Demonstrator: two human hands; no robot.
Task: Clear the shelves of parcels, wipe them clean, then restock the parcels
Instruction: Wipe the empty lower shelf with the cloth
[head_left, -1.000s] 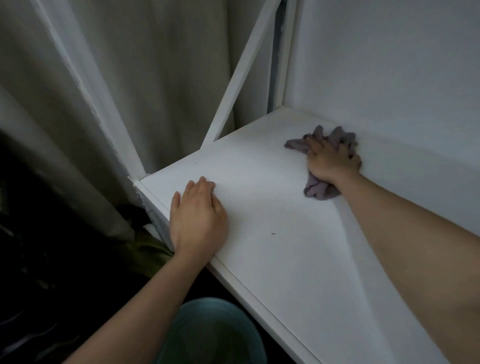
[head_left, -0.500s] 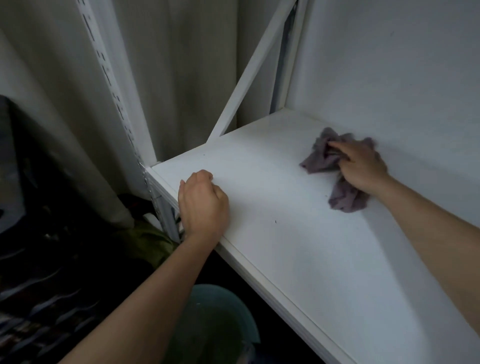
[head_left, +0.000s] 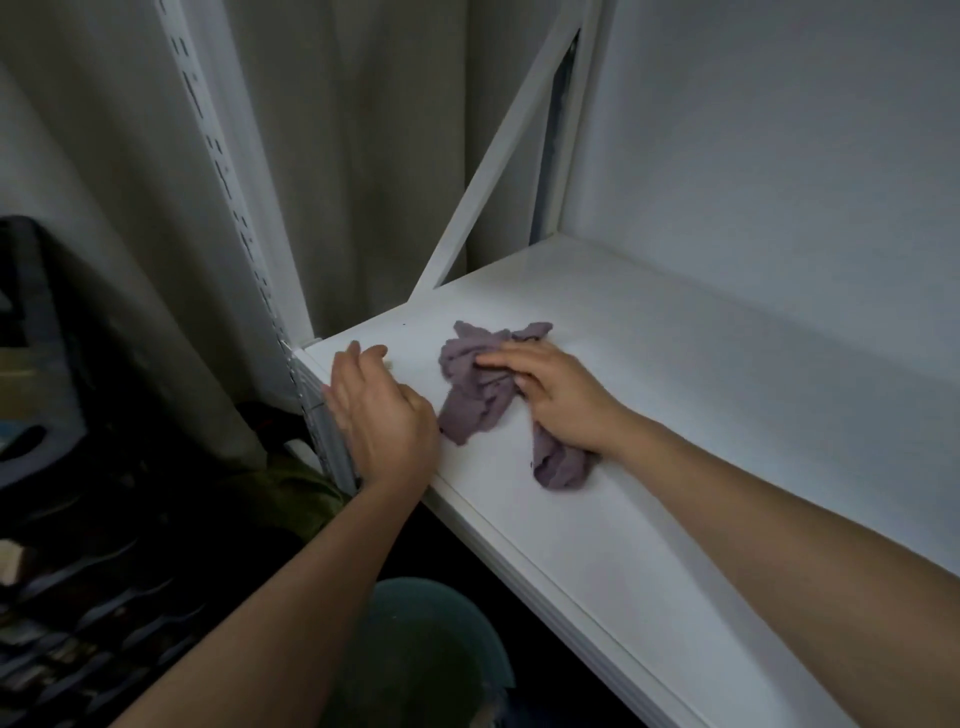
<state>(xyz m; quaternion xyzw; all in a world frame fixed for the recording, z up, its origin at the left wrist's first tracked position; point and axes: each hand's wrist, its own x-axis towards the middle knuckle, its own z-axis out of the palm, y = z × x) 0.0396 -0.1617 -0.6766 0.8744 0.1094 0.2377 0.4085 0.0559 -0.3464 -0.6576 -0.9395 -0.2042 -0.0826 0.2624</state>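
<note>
Shelf (head_left: 649, 364) bare, purple rag (head_left: 475, 387) near its front-left corner under flat-fingered right hand (head_left: 558, 397); left hand (head_left: 382, 415) relaxed on edge; press flat, overlap strokes into corner.

Shelf board (head_left: 649, 415): I see a smooth white surface with a soft sheen near the back, like painted or laminated board.
Cloth (head_left: 475, 395): soft purple-grey fabric, matt and crumpled, with rough, frayed-looking edges.
Upright post (head_left: 228, 171): I read it as white painted metal, punched with rows of slots, smooth and slightly glossy.
Diagonal brace (head_left: 498, 166): the same white painted finish, smooth.
Back wall (head_left: 779, 130): matt white, even, faintly grainy in this light.
Curtain (head_left: 363, 130): pale woven cloth, matt, hanging in soft folds.
Bucket (head_left: 441, 623): looks like dull green plastic; I cannot tell more in the dark.
</note>
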